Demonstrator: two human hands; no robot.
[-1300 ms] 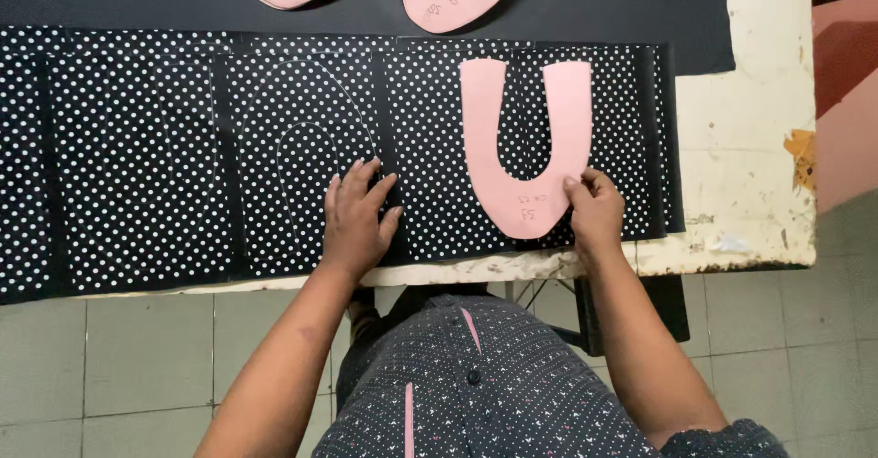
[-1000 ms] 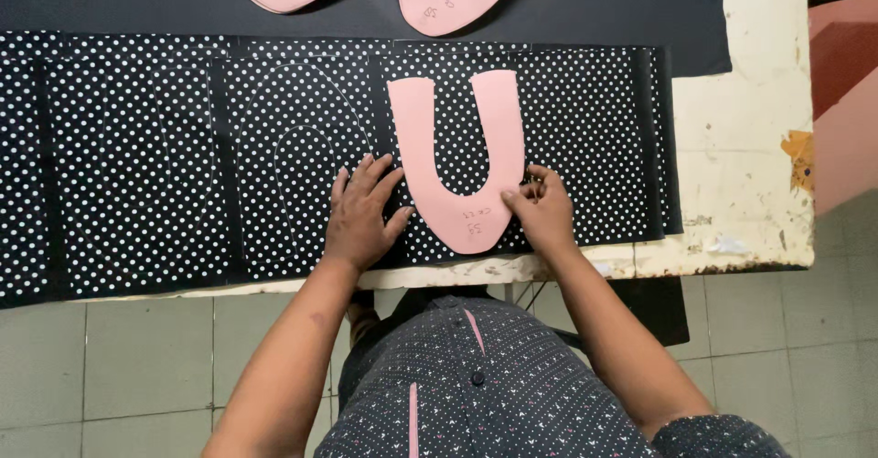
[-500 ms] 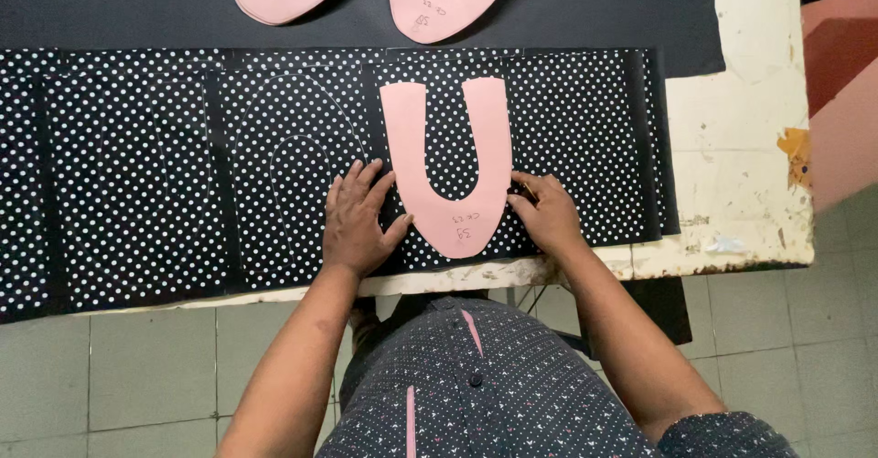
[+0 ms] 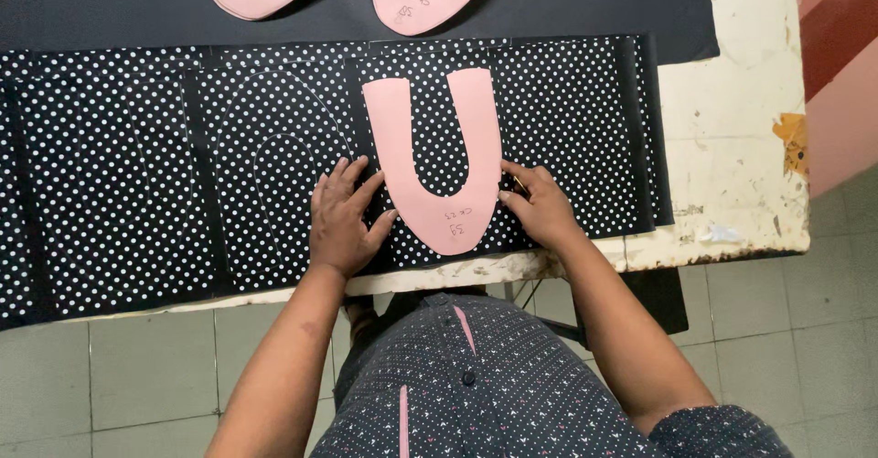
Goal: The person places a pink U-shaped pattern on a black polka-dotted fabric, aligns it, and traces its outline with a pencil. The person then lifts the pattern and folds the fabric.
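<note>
The worn white table (image 4: 732,101) carries black polka-dot fabric (image 4: 119,174) along its near edge. The pink U-shaped pattern (image 4: 437,170) has slid leftward from near the fabric's right end, leaving room there. The left hand (image 4: 340,225) lies flat, fingers released, touching its curve; the right hand (image 4: 540,206) presses the other side, grasping nothing.

Left hand (image 4: 343,225) and right hand (image 4: 541,206) pressed flat, fingers spread.
</note>
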